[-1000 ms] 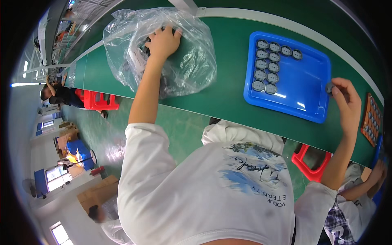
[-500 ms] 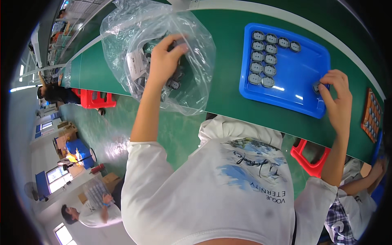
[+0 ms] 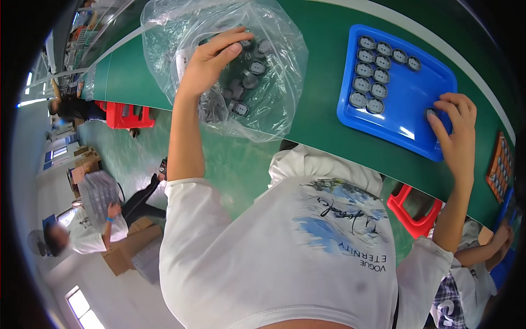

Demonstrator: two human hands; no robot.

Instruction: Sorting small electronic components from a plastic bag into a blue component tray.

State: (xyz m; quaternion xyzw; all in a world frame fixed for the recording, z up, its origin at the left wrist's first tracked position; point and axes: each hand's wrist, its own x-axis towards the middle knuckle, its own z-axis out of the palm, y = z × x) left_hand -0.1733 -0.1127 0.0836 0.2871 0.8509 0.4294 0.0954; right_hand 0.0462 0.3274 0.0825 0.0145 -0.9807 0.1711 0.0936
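Note:
My left hand (image 3: 213, 60) reaches into a clear plastic bag (image 3: 285, 88) on the left of the bench. Its fingers are stretched out with the thumb apart, and nothing shows between them. Several loose round grey plastic parts (image 3: 250, 81) lie in the bag near the fingertips. At the right end of a blue tray (image 3: 346, 109), my right hand (image 3: 457, 123) pinches a small round grey part (image 3: 430, 112) between thumb and forefinger, low over the tray floor. Similar round parts (image 3: 379, 75) stand in rows along the tray's left side and far edge.
The green bench (image 3: 318, 104) runs under bag and tray. An orange tray of small parts (image 3: 498, 170) lies at the far right, near another person's arms (image 3: 490, 247). Red stools (image 3: 413, 211) stand by the bench. A person (image 3: 93, 230) carries stacked clear trays at left.
My left hand has shifted left and up in the bag, uncovering more grey parts. My right hand keeps its part at the tray's right end. The person at left has moved with the stacked trays.

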